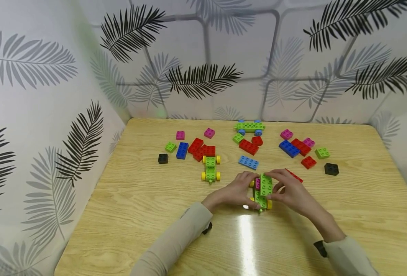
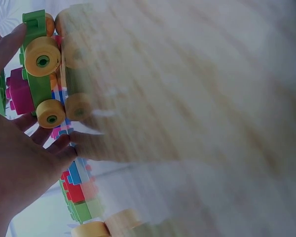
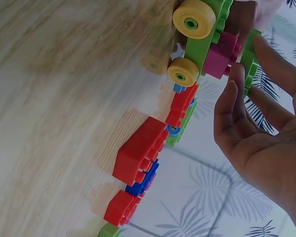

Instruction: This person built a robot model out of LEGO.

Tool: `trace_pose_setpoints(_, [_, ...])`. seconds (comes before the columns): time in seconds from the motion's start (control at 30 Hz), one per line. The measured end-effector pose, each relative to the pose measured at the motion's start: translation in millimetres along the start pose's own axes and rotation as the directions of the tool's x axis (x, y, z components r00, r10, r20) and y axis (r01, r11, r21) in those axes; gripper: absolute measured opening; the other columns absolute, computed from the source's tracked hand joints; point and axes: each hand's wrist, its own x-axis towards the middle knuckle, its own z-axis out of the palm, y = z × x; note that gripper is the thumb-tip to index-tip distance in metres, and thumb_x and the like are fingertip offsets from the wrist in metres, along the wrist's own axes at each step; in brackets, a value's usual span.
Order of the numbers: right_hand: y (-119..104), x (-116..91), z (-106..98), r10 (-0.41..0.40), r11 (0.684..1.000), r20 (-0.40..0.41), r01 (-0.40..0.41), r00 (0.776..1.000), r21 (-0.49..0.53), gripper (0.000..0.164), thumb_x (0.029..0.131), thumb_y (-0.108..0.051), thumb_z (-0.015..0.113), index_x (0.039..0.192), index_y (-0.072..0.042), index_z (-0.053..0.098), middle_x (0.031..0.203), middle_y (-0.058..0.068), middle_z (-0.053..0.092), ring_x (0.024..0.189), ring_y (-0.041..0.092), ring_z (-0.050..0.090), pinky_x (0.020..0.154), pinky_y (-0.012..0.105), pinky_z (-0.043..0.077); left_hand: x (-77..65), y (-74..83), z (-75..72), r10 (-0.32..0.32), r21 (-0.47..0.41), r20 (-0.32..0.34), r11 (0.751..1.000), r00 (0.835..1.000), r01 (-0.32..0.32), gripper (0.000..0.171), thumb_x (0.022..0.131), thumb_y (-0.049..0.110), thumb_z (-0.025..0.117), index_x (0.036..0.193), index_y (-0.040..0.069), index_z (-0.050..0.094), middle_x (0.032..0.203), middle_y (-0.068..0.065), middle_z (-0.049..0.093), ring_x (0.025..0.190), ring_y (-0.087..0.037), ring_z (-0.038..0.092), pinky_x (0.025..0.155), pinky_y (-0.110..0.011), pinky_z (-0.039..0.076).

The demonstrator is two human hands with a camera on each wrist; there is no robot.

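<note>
A light green toy car base (image 1: 260, 201) with yellow wheels stands on the table, a pink building brick (image 3: 221, 55) on top of it. My left hand (image 1: 237, 190) holds the car base, its thumb at the near end and fingers along the left side. In my right hand (image 1: 293, 191), thumb and fingers pinch a thin light green building brick (image 1: 266, 185). That brick is just above the pink one's studs, with a narrow gap showing in the right wrist view (image 3: 249, 61). Part of the base is hidden beneath it in the head view.
Left of my hands stands another green car base (image 1: 210, 173) with yellow wheels. A blue-wheeled green base (image 1: 249, 127) is at the table's back edge. Loose bricks lie around: a light blue one (image 1: 248, 162), black ones (image 1: 331, 169) (image 1: 163, 158), and several red, blue, pink and green ones.
</note>
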Motion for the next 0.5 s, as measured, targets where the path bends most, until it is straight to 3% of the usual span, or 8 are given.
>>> trace_pose_setpoints(0.5, [-2.4,11.3,4.8,0.003,0.992,0.022,0.000,1.000,-0.128,0.059,0.077,-0.010,0.081,0.130,0.002,0.057,0.125,0.017,0.053,0.078,0.017,0.059,0.064,0.025,0.050,-0.1,-2.0,0.1,0.009,-0.019,0.016,1.000,1.000,-0.009,0.101,0.076,0.047,0.079,0.152,0.012,0.022,0.155,-0.006,0.024,0.142,-0.024,0.018,0.114,-0.037,0.024])
